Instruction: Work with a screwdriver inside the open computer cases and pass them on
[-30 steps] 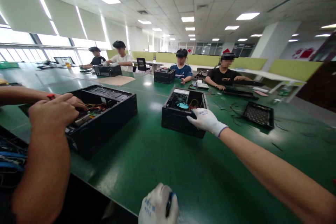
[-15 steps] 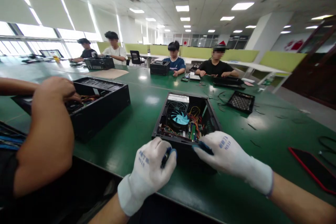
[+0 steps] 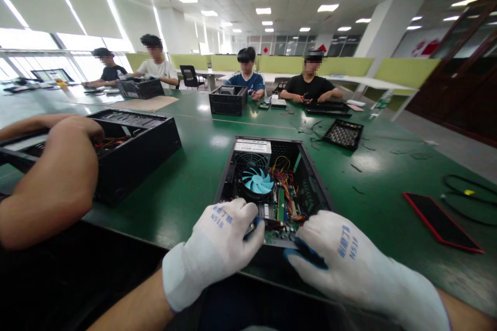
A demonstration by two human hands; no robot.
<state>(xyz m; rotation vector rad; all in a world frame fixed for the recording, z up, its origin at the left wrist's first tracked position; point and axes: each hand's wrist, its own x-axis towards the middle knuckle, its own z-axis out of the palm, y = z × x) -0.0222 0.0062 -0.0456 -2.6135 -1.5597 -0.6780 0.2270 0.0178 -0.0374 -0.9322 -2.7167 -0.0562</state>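
Observation:
An open black computer case [image 3: 318, 186] with a blue fan [image 3: 257, 182], a white power supply label and coloured wires inside lies on the green table [image 3: 202, 165] right in front of me. Both my hands wear white gloves. My left hand [image 3: 221, 245] grips the case's near edge at the left, fingers curled over the rim. My right hand [image 3: 345, 264] grips the near edge at the right, fingers wrapped over it.
A co-worker's bare arm [image 3: 50, 181] at my left reaches into another open black case [image 3: 132, 150]. Several people sit at the far side with more cases [image 3: 228, 101]. A black tray [image 3: 344, 134], a red-edged flat panel [image 3: 440, 222], a black cable [image 3: 466, 199] and scattered black bits lie to the right.
The open case has come from the middle of the table to its near edge. My left hand rose from below the table and took the case's near edge.

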